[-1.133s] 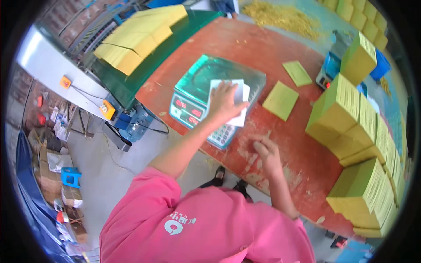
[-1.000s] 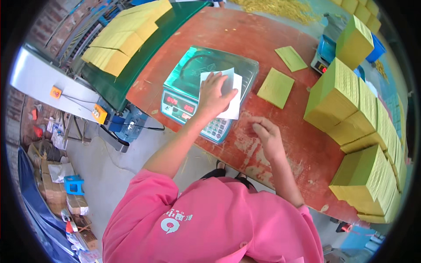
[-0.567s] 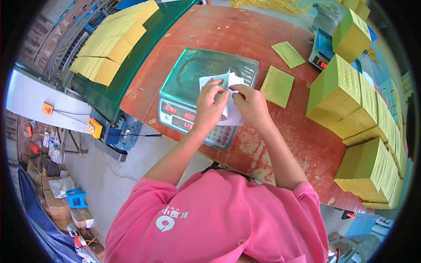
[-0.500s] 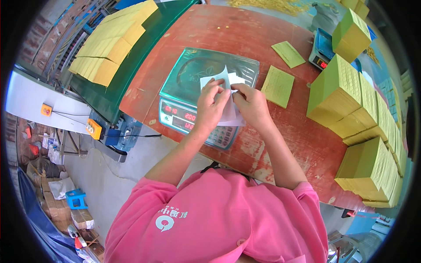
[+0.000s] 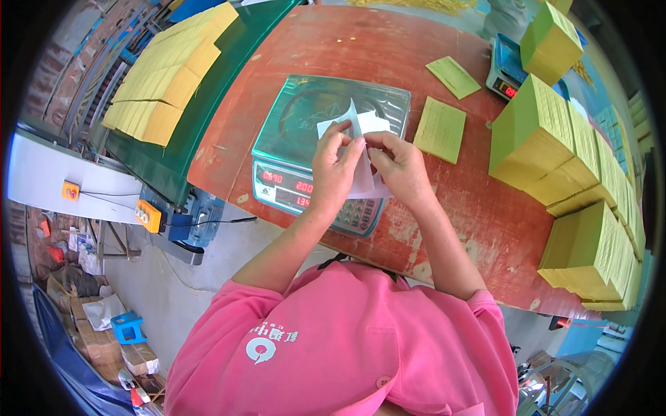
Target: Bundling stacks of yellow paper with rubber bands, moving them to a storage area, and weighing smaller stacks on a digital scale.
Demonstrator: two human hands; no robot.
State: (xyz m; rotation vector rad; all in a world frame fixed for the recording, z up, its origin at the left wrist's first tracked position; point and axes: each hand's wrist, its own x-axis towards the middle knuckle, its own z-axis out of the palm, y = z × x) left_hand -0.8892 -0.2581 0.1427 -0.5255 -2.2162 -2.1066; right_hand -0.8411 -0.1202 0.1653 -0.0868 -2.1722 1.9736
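Note:
Thin white paper sheets [image 5: 362, 182] are pinched between my two hands, one sheet standing up between them. My left hand [image 5: 334, 164] has its thumb and fingers closed on the left side of the sheets. From the right, my right hand [image 5: 400, 168] pinches the same paper with thumb and forefinger. Both hands are over the front part of a digital scale [image 5: 284, 125] with a flat teal-tinted pan and a lit red display. Some white paper lies behind my fingers over the pan; whether it touches the pan is hidden.
The scale stands on a worn red table [image 5: 333, 48]. Two flat yellow-green paper pieces, one a pad [image 5: 440, 130], lie right of it. Tall yellow paper stacks [image 5: 534, 139] line the right edge, near a second scale [image 5: 508, 66]. More yellow stacks [image 5: 163, 83] sit on a green surface at left.
My view has shifted slightly. The red display figures on the near scale have changed. Both hands keep their pinch on the paper, with only small finger movement.

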